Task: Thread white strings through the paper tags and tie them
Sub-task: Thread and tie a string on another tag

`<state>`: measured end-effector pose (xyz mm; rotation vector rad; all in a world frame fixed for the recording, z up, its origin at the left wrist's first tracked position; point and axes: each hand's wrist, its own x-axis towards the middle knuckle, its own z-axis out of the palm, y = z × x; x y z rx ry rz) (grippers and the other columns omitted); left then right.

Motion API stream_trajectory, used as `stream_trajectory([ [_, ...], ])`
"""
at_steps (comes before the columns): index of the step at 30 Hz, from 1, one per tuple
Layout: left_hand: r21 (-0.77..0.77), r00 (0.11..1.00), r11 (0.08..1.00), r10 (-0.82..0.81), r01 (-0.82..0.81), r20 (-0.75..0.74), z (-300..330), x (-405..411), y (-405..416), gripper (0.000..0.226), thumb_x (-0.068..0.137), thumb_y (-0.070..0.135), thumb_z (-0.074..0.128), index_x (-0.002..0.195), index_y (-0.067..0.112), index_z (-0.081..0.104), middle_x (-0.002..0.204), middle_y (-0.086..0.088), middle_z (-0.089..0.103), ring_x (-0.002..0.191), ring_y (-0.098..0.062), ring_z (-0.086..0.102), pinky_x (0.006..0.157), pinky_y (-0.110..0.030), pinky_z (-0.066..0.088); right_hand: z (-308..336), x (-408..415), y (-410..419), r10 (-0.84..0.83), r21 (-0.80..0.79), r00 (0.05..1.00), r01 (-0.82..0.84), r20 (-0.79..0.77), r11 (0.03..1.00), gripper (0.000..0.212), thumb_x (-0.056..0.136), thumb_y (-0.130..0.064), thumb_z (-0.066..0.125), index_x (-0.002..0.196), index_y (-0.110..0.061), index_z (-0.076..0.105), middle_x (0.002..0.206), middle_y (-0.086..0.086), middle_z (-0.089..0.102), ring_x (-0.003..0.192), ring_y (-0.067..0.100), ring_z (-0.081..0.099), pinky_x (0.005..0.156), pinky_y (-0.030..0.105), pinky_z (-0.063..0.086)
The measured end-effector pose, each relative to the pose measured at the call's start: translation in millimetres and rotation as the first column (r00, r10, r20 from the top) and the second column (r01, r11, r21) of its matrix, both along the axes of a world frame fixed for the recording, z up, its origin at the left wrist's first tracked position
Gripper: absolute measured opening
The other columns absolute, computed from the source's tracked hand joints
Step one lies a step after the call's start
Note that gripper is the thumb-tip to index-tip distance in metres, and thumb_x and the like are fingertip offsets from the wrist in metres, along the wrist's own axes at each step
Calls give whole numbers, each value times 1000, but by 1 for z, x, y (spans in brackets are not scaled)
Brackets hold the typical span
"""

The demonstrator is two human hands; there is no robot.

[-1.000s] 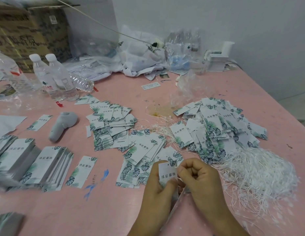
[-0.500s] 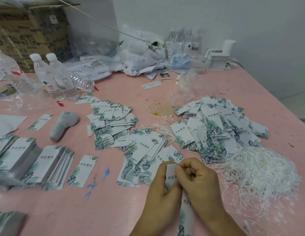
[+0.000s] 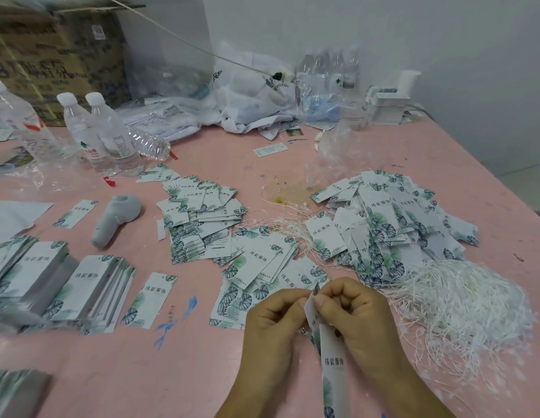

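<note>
Near the front edge of the pink table [image 3: 112, 372], my left hand [image 3: 270, 324] and my right hand [image 3: 356, 318] both pinch the top end of a white paper tag [image 3: 333, 360] with leaf print. The tag hangs down edge-on between the hands. Any string at its hole is hidden by my fingers. A tangled heap of white strings [image 3: 461, 306] lies just right of my right hand. Loose tags lie in a pile [image 3: 392, 224] behind the strings, with more tags [image 3: 262, 267] just beyond my hands and another pile [image 3: 199, 215] further left.
Neat stacks of tags [image 3: 90, 291] lie at the left, with a single tag [image 3: 149, 300] beside them. A grey handheld tool [image 3: 115, 218] lies behind them. Water bottles [image 3: 103, 134], a cardboard box [image 3: 51, 55] and plastic bags [image 3: 250, 98] crowd the back.
The tag has turned from facing me to edge-on and now hangs lower between my hands. Both hands stay together at its top end.
</note>
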<state>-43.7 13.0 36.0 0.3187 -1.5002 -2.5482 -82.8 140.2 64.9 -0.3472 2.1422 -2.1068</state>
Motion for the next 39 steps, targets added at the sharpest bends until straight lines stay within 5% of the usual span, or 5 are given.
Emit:
stream_trajectory([
  [10, -246, 994, 965, 72, -89, -80, -1, 3, -2, 16, 79, 34, 71, 82, 19, 73, 71, -3, 68, 66, -15, 59, 63, -29, 50, 2, -2, 3, 125, -46, 991, -122, 57, 991, 10, 73, -24, 74, 77, -16, 71, 53, -3, 57, 46, 8, 54, 45, 18, 43],
  [20, 410, 999, 912, 29, -20, -17, 14, -5, -11, 19, 88, 14, 59, 72, 18, 70, 83, -18, 71, 55, -18, 63, 47, -23, 51, 4, -30, 40, 251, -227, 905, -179, 344, 957, 18, 68, -9, 75, 86, -9, 73, 58, 2, 49, 43, 7, 39, 35, 16, 32],
  [25, 431, 997, 900, 50, -69, 56, 16, -5, -14, 19, 83, 15, 57, 68, 20, 68, 60, -6, 57, 45, -12, 48, 39, -19, 42, 10, -35, 61, 225, -64, 870, -220, 438, 974, 18, 64, -2, 72, 81, -4, 75, 60, 10, 56, 44, 10, 48, 37, 17, 39],
  [33, 270, 993, 955, 119, -121, 24, 10, -4, -10, 10, 80, 14, 64, 77, 16, 74, 63, -5, 57, 50, -10, 48, 47, -17, 44, 14, -34, 76, 185, 88, 836, -267, 517, 960, 13, 68, -14, 72, 76, -5, 75, 54, 11, 54, 35, 9, 40, 33, 15, 33],
  [39, 242, 996, 967, 88, -80, -22, 5, -2, -9, 9, 76, 12, 76, 84, 11, 77, 69, -10, 66, 56, -12, 58, 54, -19, 51, 17, -34, 69, 252, -282, 794, -106, 553, 953, 21, 67, -18, 77, 74, 0, 68, 46, 5, 42, 32, 6, 33, 29, 12, 24],
])
